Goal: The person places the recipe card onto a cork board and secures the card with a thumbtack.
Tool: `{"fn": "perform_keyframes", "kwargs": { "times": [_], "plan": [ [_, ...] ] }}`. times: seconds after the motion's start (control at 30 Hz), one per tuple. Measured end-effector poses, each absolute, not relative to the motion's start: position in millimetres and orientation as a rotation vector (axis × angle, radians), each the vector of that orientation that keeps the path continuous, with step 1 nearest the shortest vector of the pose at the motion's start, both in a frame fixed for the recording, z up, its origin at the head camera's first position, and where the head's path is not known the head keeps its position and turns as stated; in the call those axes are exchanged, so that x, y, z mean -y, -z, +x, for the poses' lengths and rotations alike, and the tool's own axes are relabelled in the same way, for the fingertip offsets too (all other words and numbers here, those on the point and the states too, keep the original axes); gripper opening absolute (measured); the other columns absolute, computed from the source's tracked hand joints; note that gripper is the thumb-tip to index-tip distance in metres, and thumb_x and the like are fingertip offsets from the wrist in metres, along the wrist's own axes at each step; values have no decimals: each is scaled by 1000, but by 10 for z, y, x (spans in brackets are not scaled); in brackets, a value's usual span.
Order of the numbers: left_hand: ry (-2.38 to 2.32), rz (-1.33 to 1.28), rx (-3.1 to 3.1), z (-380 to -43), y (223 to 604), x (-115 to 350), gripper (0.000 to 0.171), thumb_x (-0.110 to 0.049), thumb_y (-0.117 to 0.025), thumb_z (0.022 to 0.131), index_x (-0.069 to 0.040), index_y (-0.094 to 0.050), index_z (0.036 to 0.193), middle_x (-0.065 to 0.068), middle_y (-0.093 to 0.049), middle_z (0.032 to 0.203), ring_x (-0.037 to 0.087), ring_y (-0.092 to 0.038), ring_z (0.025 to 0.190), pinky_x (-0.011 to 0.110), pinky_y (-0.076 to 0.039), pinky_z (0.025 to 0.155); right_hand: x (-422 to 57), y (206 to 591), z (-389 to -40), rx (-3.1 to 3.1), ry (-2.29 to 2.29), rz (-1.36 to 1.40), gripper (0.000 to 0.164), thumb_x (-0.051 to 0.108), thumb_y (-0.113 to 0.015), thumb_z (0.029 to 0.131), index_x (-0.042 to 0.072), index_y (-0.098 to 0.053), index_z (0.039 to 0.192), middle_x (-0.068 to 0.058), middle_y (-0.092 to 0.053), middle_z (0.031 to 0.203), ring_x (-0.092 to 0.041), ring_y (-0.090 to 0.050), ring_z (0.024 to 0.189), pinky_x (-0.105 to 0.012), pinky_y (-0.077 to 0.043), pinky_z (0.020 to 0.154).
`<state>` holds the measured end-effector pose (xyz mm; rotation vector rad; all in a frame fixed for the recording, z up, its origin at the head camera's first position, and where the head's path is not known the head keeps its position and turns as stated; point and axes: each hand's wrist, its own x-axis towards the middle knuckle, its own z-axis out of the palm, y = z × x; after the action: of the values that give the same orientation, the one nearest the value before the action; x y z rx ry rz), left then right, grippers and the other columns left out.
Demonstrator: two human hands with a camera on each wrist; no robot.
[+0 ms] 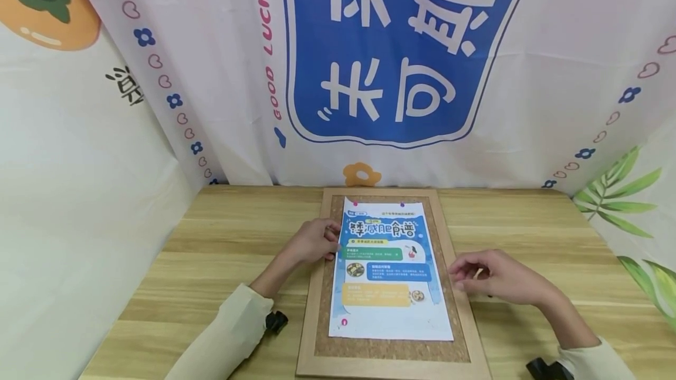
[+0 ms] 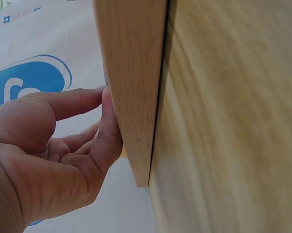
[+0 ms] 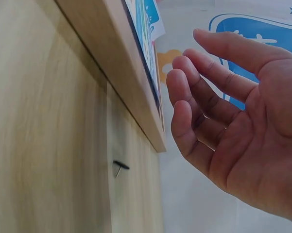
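Observation:
A printed poster [image 1: 391,324] with Chinese lettering lies on a wood-framed cork board [image 1: 391,352]. A pink pin [image 1: 355,204] and a purple pin [image 1: 402,204] sit near its top edge. My left hand [image 1: 311,240] is at the poster's left side, fingers bent. In the left wrist view, its thumb and a fingertip meet beside the frame [image 2: 136,77]; I cannot tell whether they pinch the paper. Over the board's right edge hovers my right hand [image 1: 499,276], fingers loosely curved, nothing between them in the right wrist view.
A black-headed tack [image 3: 120,166] lies on the wooden table [image 1: 222,221] just right of the board. Behind the table hangs a printed cloth [image 1: 237,75] with a large blue emblem. Dark wrist cameras are strapped at both sleeves.

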<state>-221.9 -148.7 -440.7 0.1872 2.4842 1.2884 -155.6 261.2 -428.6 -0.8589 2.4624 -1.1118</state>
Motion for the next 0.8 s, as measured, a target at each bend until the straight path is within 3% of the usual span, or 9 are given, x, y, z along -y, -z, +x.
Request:
{"fn": "perform_keyframes", "kwargs": {
  "times": [0.8],
  "plan": [
    [-1284,187,-2482,-2238,4396,1481,34,3,-74,97,2,-67,130,14,-75,100,18,-73,76,29,-66,66,-3023,4426,-1517,-2493,1134,-778,19,12,-72,103,2,-74,119,-1,-77,102,-2,-69,91,-23,-63,76]
  ]
}}
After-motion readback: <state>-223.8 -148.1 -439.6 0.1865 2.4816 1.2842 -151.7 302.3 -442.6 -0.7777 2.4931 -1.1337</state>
